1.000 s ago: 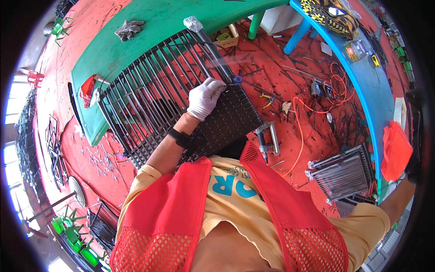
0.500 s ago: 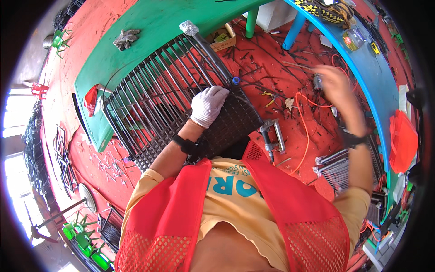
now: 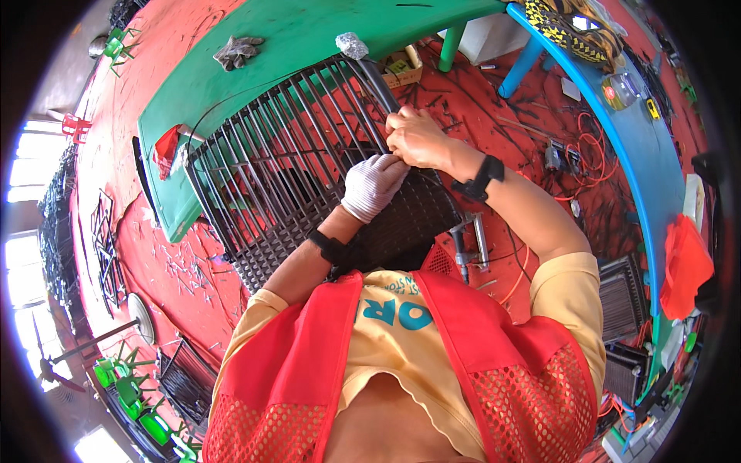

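A dark frame [image 3: 270, 131] of parallel bars leans from my lap onto the green table. Brown wicker strips are woven across its near part, forming a woven panel [image 3: 413, 204]. My left hand [image 3: 374, 187], in a white knit glove, is closed over the panel's upper edge. Right beside it, at the frame's right side rail, my bare right hand [image 3: 421, 139] has its fingers curled in. What those fingers pinch is hidden. Silvery wrapping [image 3: 352, 46] covers the far end of the side rail. A power tool [image 3: 467, 251] with a metal handle lies on the floor right of the panel.
A grey glove [image 3: 238, 52] and a red cloth [image 3: 166, 152] lie on the green table [image 3: 174, 108]. Loose strips, an orange hose [image 3: 593, 147] and another tool [image 3: 554, 154] litter the red floor. The blue table [image 3: 652, 162] at right carries yellow-black rope [image 3: 567, 35].
My right hand has come in from the far right to the frame's side rail, beside my left hand. My left hand keeps its place on the panel's edge. The view has shifted slightly.
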The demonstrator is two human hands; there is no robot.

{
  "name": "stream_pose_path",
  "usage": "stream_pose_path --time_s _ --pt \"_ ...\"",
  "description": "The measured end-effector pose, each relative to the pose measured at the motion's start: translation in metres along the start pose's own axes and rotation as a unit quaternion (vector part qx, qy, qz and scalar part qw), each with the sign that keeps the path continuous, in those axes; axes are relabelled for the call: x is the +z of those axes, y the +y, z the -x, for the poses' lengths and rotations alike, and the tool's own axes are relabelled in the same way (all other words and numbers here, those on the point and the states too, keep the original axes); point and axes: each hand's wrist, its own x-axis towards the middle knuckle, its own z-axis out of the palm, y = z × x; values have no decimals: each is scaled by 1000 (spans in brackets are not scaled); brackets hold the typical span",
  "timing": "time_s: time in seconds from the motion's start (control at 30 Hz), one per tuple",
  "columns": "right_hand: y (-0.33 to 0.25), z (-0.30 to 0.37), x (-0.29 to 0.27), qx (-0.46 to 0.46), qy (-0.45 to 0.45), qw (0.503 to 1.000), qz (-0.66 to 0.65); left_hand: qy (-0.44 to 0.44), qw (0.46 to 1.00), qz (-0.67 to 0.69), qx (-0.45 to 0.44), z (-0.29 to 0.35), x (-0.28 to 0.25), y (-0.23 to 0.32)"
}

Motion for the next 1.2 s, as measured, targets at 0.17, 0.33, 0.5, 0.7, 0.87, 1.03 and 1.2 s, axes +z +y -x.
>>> stream_pose_path --time_s 0.17,0.33,0.5,0.7,0.87,1.03,1.2 --pt "91 79 -61 4 109 979 -172 -12 1000 10 -8 0 0 -2" --pt "204 368 -223 546 174 759 -309 -3 1000 18 -12 -2 1 -4" --pt "157 689 -336 782 294 525 161 8 999 26 -18 -3 2 -5" --pt "158 574 -260 740 159 609 237 -8 1000 21 -12 -4 3 -5" --pt "105 217 -99 196 260 934 147 -13 1000 5 -3 -4 1 -3" --pt "15 20 -11 -23 176 984 -24 -23 1000 -10 4 -3 -1 0" --pt "-3 -5 -3 55 -12 998 -37 -5 1000 -1 7 -2 -2 1"
